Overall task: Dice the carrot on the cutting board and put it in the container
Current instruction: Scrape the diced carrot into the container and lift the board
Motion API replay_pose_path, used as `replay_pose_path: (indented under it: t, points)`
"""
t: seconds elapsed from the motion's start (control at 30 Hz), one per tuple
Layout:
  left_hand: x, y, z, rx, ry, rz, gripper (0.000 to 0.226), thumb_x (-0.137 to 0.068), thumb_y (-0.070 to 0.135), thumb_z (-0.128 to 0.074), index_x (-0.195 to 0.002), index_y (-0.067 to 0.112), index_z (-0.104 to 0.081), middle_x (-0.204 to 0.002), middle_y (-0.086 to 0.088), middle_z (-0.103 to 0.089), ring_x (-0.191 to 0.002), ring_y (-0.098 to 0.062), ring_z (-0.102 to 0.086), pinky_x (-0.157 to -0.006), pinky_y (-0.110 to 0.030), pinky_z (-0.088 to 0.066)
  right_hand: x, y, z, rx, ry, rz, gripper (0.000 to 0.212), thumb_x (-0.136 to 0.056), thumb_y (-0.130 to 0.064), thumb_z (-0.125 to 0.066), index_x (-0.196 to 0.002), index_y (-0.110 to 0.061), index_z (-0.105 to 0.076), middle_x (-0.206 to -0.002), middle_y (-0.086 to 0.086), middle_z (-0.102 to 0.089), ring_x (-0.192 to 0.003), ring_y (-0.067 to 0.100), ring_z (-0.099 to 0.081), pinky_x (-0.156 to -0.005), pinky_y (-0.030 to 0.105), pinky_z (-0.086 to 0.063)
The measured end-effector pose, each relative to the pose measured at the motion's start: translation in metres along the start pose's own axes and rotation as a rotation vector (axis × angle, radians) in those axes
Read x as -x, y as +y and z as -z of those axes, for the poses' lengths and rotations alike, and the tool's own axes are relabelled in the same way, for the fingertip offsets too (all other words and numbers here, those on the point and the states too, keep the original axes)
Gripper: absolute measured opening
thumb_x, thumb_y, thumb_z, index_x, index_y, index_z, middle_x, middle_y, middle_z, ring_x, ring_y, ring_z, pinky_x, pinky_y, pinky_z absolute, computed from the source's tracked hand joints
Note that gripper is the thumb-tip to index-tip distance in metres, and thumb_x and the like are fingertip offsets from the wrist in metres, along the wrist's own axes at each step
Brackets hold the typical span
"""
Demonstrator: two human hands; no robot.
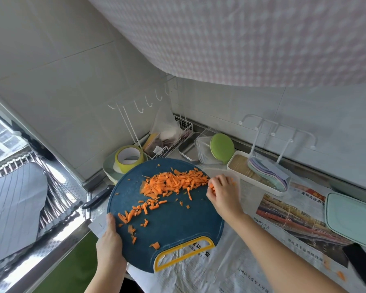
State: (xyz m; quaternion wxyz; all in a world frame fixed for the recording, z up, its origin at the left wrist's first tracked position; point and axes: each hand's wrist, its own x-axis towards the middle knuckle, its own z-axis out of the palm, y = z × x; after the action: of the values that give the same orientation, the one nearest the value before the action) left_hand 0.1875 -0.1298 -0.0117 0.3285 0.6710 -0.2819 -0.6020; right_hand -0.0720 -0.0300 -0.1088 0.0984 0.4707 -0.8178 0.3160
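Note:
A round dark-blue cutting board with a yellow handle is lifted and tilted, its far right edge toward a clear container that is mostly hidden behind my right hand. Diced carrot lies heaped near the board's far edge, with several loose bits scattered lower down. My left hand grips the board's left rim, thumb on top. My right hand is at the board's right edge, fingers curled against carrot pieces there.
A black-handled knife lies left of the board. Behind it are a tape roll, a wire basket, a clear tub with a green lid and a white tray. A mint lid lies right on newspaper.

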Motion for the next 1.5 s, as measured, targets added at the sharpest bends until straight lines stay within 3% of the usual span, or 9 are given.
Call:
replay_pose_path:
  t: [0.2, 0.27, 0.37, 0.53, 0.7, 0.9, 1.17, 1.33, 1.5]
  points:
    - [0.001, 0.004, 0.001, -0.008, 0.014, 0.018, 0.051, -0.089, 0.057, -0.052, -0.099, 0.007, -0.052, -0.075, -0.01, -0.058, -0.066, -0.029, -0.057, -0.058, -0.038, -0.048, -0.004, 0.021, -0.002, -0.021, -0.017, -0.089, 0.019, -0.076, -0.002, -0.073, -0.078, -0.007, -0.055, -0.081, 0.009, -0.055, -0.073, 0.028, -0.053, -0.06, 0.042, -0.052]
    - [0.001, 0.007, 0.004, -0.023, 0.016, 0.02, 0.052, -0.088, 0.058, -0.052, -0.094, 0.006, -0.052, -0.075, -0.011, -0.058, -0.065, -0.029, -0.057, -0.057, -0.037, -0.047, -0.003, 0.028, -0.001, -0.051, -0.007, -0.112, 0.013, -0.085, -0.014, -0.066, -0.08, -0.005, -0.059, -0.084, 0.01, -0.057, -0.078, 0.028, -0.054, -0.064, 0.046, -0.054]
    - [-0.001, 0.01, 0.01, -0.027, 0.03, 0.01, 0.052, -0.089, 0.059, -0.05, -0.097, 0.007, -0.051, -0.075, -0.011, -0.057, -0.065, -0.029, -0.057, -0.057, -0.036, -0.047, -0.006, 0.014, 0.01, -0.148, 0.037, -0.129, 0.051, -0.101, -0.044, -0.035, -0.095, -0.005, -0.067, -0.102, 0.01, -0.061, -0.1, 0.025, -0.054, -0.082, 0.044, -0.053]
    - [-0.001, 0.013, 0.009, -0.019, 0.01, 0.022, 0.053, -0.087, 0.06, -0.052, -0.1, 0.009, -0.053, -0.077, -0.012, -0.06, -0.067, -0.03, -0.058, -0.058, -0.037, -0.047, -0.011, -0.096, 0.031, -0.191, -0.121, 0.317, 0.051, -0.099, -0.056, -0.037, -0.133, -0.022, -0.053, -0.148, 0.007, -0.043, -0.141, 0.03, -0.031, -0.118, 0.056, -0.018]
    - [0.005, 0.003, -0.004, -0.006, -0.027, -0.06, 0.057, -0.09, 0.059, -0.047, -0.12, 0.012, -0.058, -0.105, -0.014, -0.062, -0.081, -0.024, -0.056, -0.068, -0.035, -0.044, -0.01, -0.178, 0.006, -0.122, -0.303, 0.673, 0.047, -0.096, -0.043, -0.054, -0.139, -0.023, -0.051, -0.16, 0.01, -0.025, -0.147, 0.04, -0.012, -0.114, 0.062, 0.006]
    - [0.005, -0.002, -0.005, -0.009, -0.073, -0.052, 0.054, -0.093, 0.056, -0.045, -0.116, 0.009, -0.06, -0.081, -0.009, -0.062, -0.072, -0.024, -0.058, -0.062, -0.035, -0.047, -0.022, -0.178, -0.015, -0.07, -0.34, 0.63, 0.038, -0.099, -0.032, -0.05, -0.132, -0.016, -0.059, -0.156, 0.01, -0.035, -0.146, 0.039, -0.02, -0.113, 0.065, 0.005]
    - [0.003, -0.009, -0.001, -0.04, -0.103, -0.022, 0.051, -0.087, 0.061, -0.051, -0.1, 0.013, -0.063, -0.088, -0.01, -0.068, -0.081, -0.031, -0.065, -0.072, -0.043, -0.054, -0.049, -0.154, -0.008, 0.049, -0.348, 0.31, 0.041, -0.103, -0.031, -0.038, -0.14, -0.021, -0.052, -0.158, 0.003, -0.033, -0.149, 0.033, -0.014, -0.112, 0.067, 0.006]
    - [0.009, -0.01, -0.001, -0.042, -0.1, -0.029, 0.042, -0.088, 0.057, -0.053, -0.091, 0.017, -0.062, -0.086, -0.008, -0.068, -0.081, -0.031, -0.065, -0.075, -0.045, -0.054, -0.047, -0.137, -0.015, 0.048, -0.2, 0.14, 0.035, -0.091, -0.025, -0.048, -0.113, -0.016, -0.074, -0.121, 0.005, -0.07, -0.123, 0.037, -0.057, -0.103, 0.073, -0.024]
    - [0.018, -0.011, -0.005, -0.033, -0.104, -0.042, 0.039, -0.092, 0.05, -0.052, -0.098, 0.012, -0.059, -0.082, -0.007, -0.064, -0.076, -0.03, -0.063, -0.073, -0.044, -0.052, -0.038, -0.117, -0.022, 0.005, -0.128, -0.043, 0.031, -0.085, -0.02, -0.052, -0.1, -0.011, -0.078, -0.106, 0.006, -0.075, -0.105, 0.035, -0.068, -0.093, 0.066, -0.044]
